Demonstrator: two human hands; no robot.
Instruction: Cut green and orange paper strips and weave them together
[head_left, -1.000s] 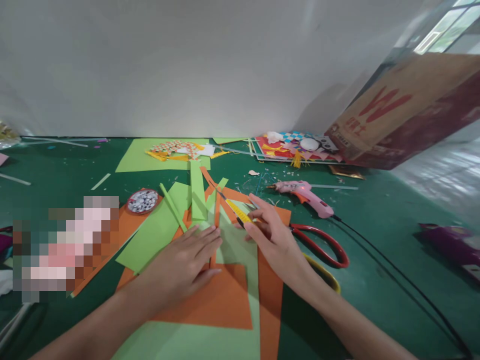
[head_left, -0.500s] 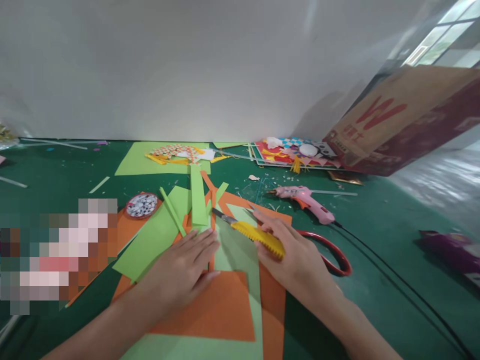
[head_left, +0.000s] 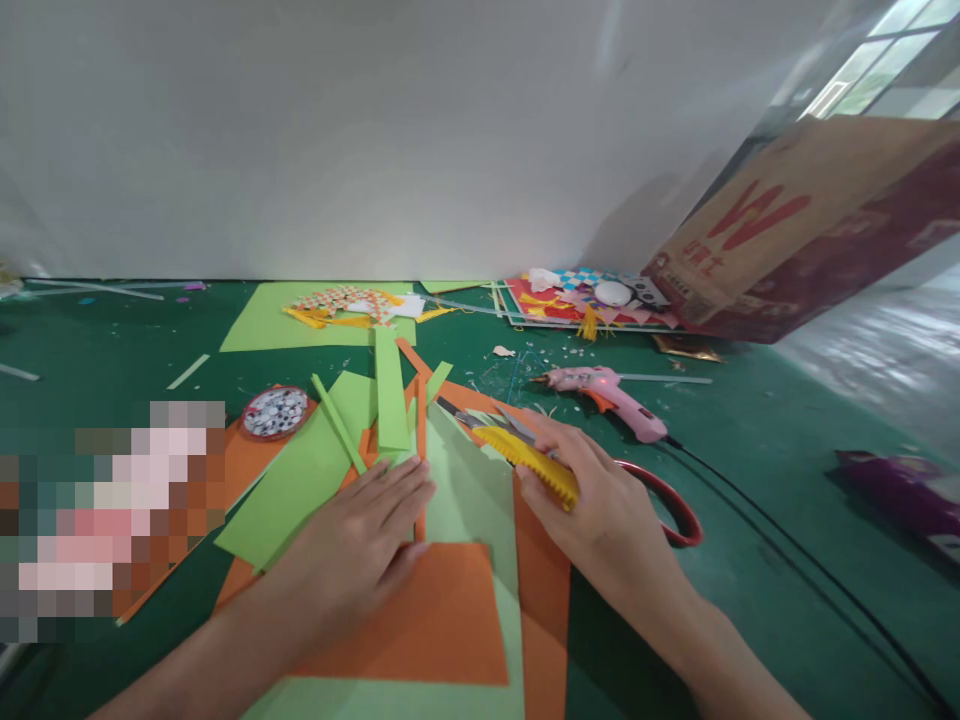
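Observation:
My left hand (head_left: 360, 535) lies flat with fingers stretched out, pressing on orange paper (head_left: 442, 625) and a light green sheet (head_left: 469, 495). My right hand (head_left: 592, 505) is closed around a yellow utility knife (head_left: 525, 460), its blade pointing up-left over the green sheet. Loose green strips (head_left: 390, 395) and a narrow orange strip (head_left: 420, 440) lie just beyond my left fingertips.
Red-handled scissors (head_left: 675, 505) lie under my right hand. A pink glue gun (head_left: 611, 390) with a black cord sits behind. A round tin of googly eyes (head_left: 274, 412) is at left. Paper crafts (head_left: 592, 298) and a cardboard box (head_left: 795, 225) stand at the back right on the green mat (head_left: 750, 450).
My right hand has shifted its grip on the knife and drawn it back toward me and slightly right. My left hand has stayed flat on the paper.

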